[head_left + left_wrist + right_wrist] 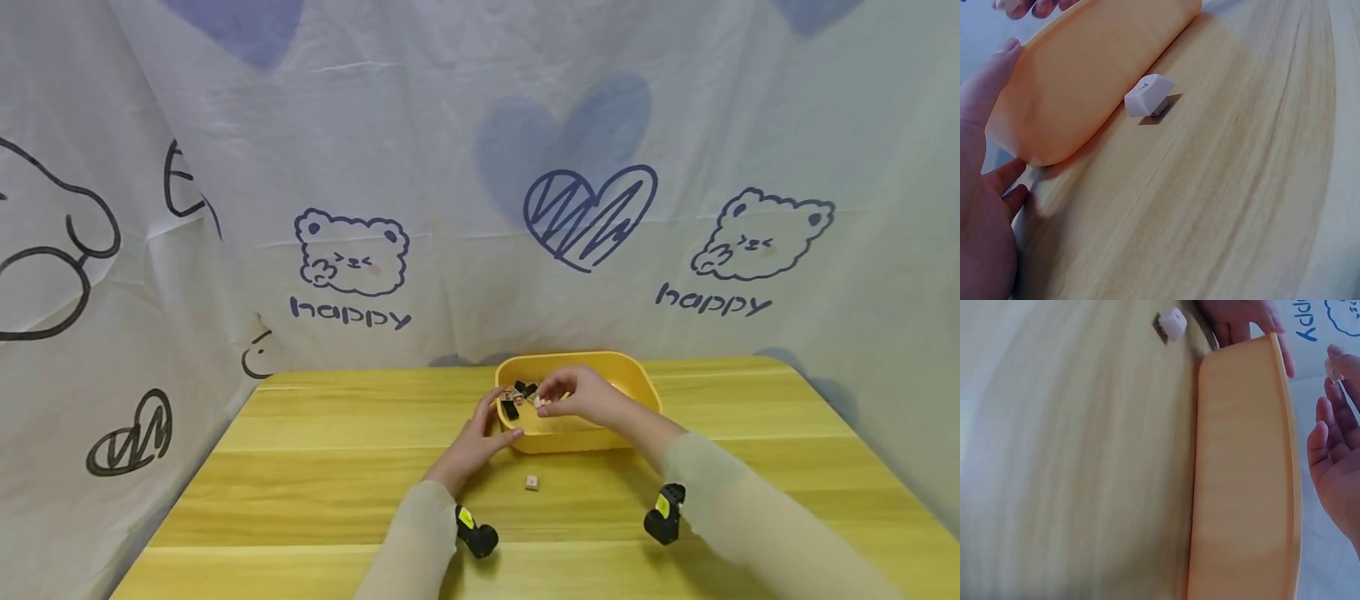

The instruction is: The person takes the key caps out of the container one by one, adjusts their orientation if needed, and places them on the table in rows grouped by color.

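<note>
As I look down through the head view, both hands are at the yellow tray (581,440), which stands near the far edge of the table (337,467). Left hand (474,442): spread around the tray's near left corner, thumb against the near wall, fingers along the left end; resting there, unclenched. Right hand (581,396): forearm slanting in from the right across the near rim, hand above the tray, fingertips pinching a small white piece (539,402).

Only the head view gives me the inside: black pieces (511,409) and pale ones lying together at the left end. Both wrist views show me mostly outer wall. Left wrist view has the loose white key (1149,95) large, on the table in front of the tray, a dark mark on its top; from the head, a tiny square. Right wrist view adds finger pose: two fingertips meet on the piece, the others bent. Its exact shape is too small to tell.
</note>
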Action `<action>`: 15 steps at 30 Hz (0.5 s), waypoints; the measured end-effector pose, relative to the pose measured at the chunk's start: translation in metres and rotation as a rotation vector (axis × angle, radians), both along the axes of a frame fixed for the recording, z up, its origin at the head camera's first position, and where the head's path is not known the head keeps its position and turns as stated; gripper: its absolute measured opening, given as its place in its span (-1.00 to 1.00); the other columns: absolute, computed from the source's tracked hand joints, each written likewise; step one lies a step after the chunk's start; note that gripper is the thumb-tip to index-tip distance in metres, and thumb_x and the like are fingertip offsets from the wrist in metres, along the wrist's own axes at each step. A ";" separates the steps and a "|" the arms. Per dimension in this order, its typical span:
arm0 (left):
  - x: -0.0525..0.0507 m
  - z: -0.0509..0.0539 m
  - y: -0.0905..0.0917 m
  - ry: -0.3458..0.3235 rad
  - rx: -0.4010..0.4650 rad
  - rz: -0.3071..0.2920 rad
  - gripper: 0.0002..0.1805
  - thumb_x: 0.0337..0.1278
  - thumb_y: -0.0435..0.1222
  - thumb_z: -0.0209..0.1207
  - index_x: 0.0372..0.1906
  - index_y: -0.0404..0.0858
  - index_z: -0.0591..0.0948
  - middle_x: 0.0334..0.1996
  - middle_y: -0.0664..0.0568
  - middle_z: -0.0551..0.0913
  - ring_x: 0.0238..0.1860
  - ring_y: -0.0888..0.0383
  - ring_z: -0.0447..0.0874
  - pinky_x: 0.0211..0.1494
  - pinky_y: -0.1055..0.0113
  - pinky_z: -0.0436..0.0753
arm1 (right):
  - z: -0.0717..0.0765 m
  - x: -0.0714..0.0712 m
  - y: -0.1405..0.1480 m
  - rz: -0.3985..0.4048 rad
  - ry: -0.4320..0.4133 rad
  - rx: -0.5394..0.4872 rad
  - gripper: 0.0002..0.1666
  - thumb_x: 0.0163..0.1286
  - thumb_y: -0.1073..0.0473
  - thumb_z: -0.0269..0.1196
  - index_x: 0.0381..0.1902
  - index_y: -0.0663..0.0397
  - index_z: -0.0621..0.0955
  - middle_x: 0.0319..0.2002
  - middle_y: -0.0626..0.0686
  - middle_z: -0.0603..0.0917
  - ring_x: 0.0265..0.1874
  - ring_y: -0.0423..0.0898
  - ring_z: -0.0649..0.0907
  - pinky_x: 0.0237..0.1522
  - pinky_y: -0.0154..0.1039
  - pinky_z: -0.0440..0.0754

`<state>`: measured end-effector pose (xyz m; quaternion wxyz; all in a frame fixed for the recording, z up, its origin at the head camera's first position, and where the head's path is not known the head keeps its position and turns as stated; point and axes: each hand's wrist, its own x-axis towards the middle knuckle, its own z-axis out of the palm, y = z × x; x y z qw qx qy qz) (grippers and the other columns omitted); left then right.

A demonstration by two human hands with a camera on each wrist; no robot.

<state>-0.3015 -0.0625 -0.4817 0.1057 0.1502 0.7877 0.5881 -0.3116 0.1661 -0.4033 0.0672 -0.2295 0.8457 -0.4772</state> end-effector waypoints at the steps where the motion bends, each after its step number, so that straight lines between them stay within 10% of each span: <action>1: 0.000 -0.001 0.000 -0.002 0.000 0.001 -0.14 0.26 -0.14 0.27 0.54 0.04 0.06 0.45 -0.24 0.19 0.48 -0.16 -0.02 0.45 -0.19 -0.08 | 0.000 0.003 0.001 0.003 -0.001 -0.007 -0.71 0.19 0.22 0.44 -0.16 0.26 0.68 -0.35 -0.01 0.67 -0.33 -0.06 0.57 -0.25 -0.22 0.59; 15: 0.012 0.020 0.001 -0.011 0.030 -0.024 -0.15 0.26 -0.25 0.26 0.53 -0.11 0.06 0.44 -0.35 0.13 0.48 -0.24 -0.05 0.45 -0.21 -0.13 | -0.004 0.035 0.013 0.005 -0.042 -0.030 -0.65 0.20 0.20 0.44 -0.09 0.27 0.70 -0.31 0.03 0.69 -0.33 -0.03 0.60 -0.30 -0.25 0.61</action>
